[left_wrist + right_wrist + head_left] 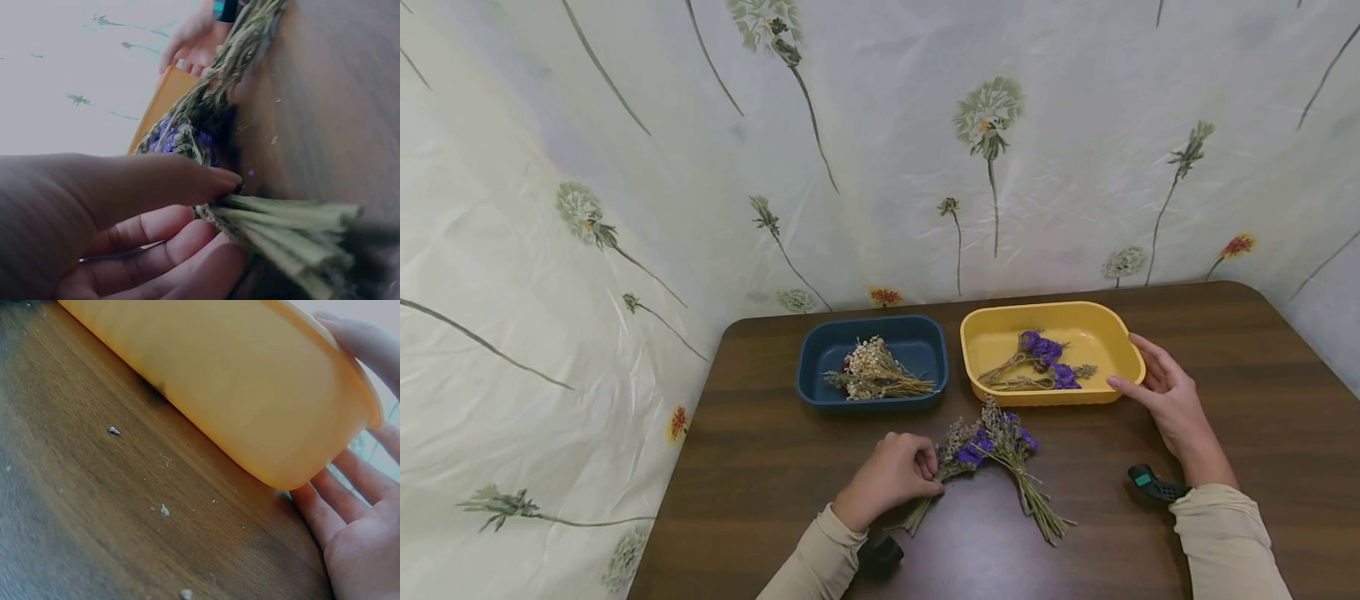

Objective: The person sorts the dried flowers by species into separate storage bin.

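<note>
My left hand [891, 479] pinches the stems of a small dried flower bouquet [966, 450] with purple blossoms, between thumb and fingers. In the left wrist view the cut stem ends [294, 237] stick out past the fingertips. Right beside it on the table lies a second purple bouquet [1018, 467], its stems pointing towards me. My right hand [1172, 404] holds the right end of a yellow tray [1045, 398], thumb at the rim and fingers along the outer wall. Inside that tray lie two tied purple bouquets [1041, 346].
Left of the yellow tray stands a dark blue tray [868, 406] holding cream dried flowers [876, 367]. Small plant crumbs [164, 510] dot the brown wooden table [760, 467]. A flower-printed cloth [880, 167] hangs behind and to the left.
</note>
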Available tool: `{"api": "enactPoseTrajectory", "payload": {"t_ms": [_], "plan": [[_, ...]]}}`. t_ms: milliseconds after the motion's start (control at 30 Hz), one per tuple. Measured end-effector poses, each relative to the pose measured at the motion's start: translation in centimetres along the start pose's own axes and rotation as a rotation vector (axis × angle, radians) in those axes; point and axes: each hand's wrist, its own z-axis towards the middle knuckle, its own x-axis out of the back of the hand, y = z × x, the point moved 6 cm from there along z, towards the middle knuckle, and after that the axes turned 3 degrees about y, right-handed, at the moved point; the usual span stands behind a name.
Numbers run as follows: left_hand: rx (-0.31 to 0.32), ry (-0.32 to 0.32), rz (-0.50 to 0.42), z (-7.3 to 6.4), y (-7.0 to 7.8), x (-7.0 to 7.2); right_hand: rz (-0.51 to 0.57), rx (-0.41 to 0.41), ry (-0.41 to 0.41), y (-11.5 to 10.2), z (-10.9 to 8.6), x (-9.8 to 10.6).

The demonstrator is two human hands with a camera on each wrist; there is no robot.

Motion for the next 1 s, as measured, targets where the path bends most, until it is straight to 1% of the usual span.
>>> {"api": "enactPoseTrajectory", "payload": {"t_ms": [167, 233, 367, 433, 567, 767, 1000], "plan": [[0.009, -0.030, -0.156, 0.1, -0.7, 0.8, 0.029, 0.002, -0.014, -0.1, 0.1, 0.0], [0.016, -0.043, -0.212, 0.1, -1.1, 1.0, 0.013, -0.004, -0.009, -0.1, 0.1, 0.0], [0.034, -0.070, -0.291, 0.2, -1.7, 1.4, -0.012, -0.006, -0.004, -0.1, 0.1, 0.0], [0.044, -0.079, -0.316, 0.2, -2.0, 1.5, -0.010, -0.001, -0.005, -0.1, 0.1, 0.0], [0.054, -0.083, -0.304, 0.3, -2.5, 1.6, 0.001, 0.007, -0.012, -0.2, 0.1, -0.1], [0.054, -0.047, -0.256, 0.4, -2.6, 1.8, -0.004, 0.001, -0.010, -0.1, 0.1, 0.0], [0.061, -0.028, -0.218, 0.4, -2.8, 1.7, -0.031, -0.016, -0.001, 0.0, 0.0, 0.1]]}}
